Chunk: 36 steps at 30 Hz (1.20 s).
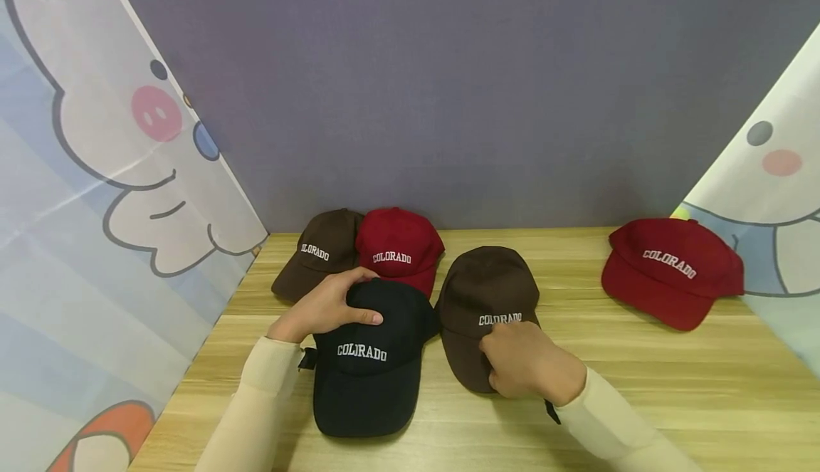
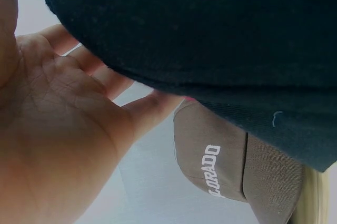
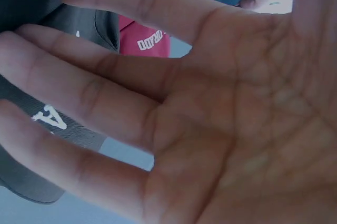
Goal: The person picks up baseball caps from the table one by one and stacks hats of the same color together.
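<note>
A black cap [image 1: 368, 397] lettered COLORADO sits in the middle foreground, its brim toward me. My left hand [image 1: 329, 306] holds its crown, the thumb across the front and the fingers behind; in the left wrist view the cap's dark cloth [image 2: 200, 34] hides the fingertips. To the right is a brown cap [image 1: 490, 283], brim also toward me. Over its lettering and brim lies my right hand [image 1: 528, 362]. The right wrist view shows straight, spread fingers [image 3: 95, 98] against the cap's front, with parts of its white letters [image 3: 50, 118] between them.
Behind the black cap, another brown cap [image 1: 327, 244] and a red cap [image 1: 397, 244] stand side by side. A second red cap [image 1: 673, 265] rests at the far right of the wooden table [image 1: 576, 429]. A grey panel [image 1: 448, 87] closes off the back.
</note>
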Motion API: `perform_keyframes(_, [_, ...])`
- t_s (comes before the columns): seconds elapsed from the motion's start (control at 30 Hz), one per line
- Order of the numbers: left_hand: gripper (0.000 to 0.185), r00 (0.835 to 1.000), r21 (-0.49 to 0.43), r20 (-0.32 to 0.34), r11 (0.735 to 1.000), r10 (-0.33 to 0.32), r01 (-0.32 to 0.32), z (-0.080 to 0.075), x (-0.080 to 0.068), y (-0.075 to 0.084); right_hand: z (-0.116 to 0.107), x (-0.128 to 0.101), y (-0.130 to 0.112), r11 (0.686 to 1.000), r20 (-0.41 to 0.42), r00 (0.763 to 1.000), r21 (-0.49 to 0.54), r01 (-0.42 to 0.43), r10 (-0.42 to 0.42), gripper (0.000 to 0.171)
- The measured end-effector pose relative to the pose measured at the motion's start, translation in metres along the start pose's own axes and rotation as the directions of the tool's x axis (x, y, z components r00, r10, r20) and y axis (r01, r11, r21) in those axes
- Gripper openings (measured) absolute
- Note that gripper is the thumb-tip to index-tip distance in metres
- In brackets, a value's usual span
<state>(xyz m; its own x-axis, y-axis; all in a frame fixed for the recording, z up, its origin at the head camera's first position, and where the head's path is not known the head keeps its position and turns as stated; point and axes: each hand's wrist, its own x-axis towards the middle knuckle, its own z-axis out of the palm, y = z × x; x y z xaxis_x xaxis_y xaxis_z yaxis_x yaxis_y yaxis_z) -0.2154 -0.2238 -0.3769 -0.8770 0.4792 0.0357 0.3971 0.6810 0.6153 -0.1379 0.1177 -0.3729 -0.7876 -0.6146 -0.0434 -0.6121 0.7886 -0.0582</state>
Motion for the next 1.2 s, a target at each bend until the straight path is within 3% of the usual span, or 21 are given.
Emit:
perform_keyframes(0.27, [0.066,1.0,0.032,-0.012,0.999,0.006,-0.006,-0.001,-0.001,0.0,0.001,-0.015,0.004,0.996,0.097,0.995,0.081,-0.031,0.023,0.033])
perform_keyframes(0.5, [0.065,1.0,0.023,-0.009,1.0,0.001,-0.001,-0.003,-0.001,0.003,0.005,-0.025,0.002,0.998,0.072,0.997,0.049,0.037,-0.041,0.031])
perform_keyframes(1.03, [0.067,1.0,0.025,-0.005,1.0,-0.006,0.006,-0.002,0.001,0.003,0.001,-0.033,-0.003,0.997,0.096,0.994,0.07,0.038,-0.045,0.04])
perform_keyframes(1.2, [0.066,1.0,0.012,-0.006,1.0,-0.009,0.009,-0.003,0.0,0.002,-0.007,-0.031,0.006,0.99,0.083,0.994,0.129,0.058,-0.069,0.037])
